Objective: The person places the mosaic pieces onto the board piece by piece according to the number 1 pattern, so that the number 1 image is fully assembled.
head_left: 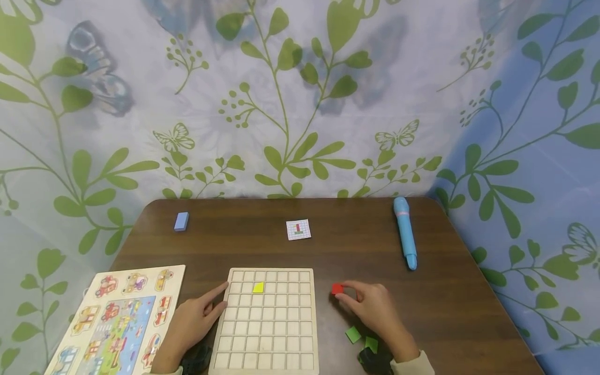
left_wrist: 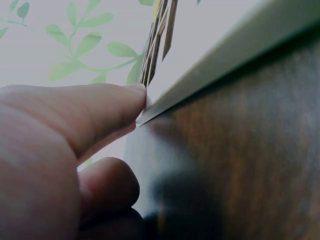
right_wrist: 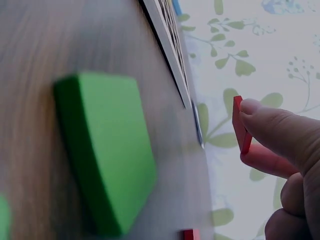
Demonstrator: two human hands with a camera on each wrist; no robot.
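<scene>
A pale wooden grid board [head_left: 262,329] lies on the table with one yellow tile [head_left: 258,287] in its second row from the far edge. My left hand [head_left: 194,319] touches the board's left edge with the tips of the index finger and thumb; the other fingers are curled under. To the right of the board, my right hand [head_left: 375,307] pinches a small square red tile [right_wrist: 241,125] between thumb and index finger, raised above the table. Below that hand lie green tiles [head_left: 353,334], one large and close in the right wrist view. Another red piece [right_wrist: 189,234] shows at that view's bottom edge.
A vehicle picture puzzle board [head_left: 175,276] lies at the left. Toward the back are a blue block [head_left: 181,221], a small card with a grid pattern [head_left: 298,229] and a light blue microphone-shaped object [head_left: 405,233]. A leaf-patterned curtain [head_left: 300,104] stands behind the table.
</scene>
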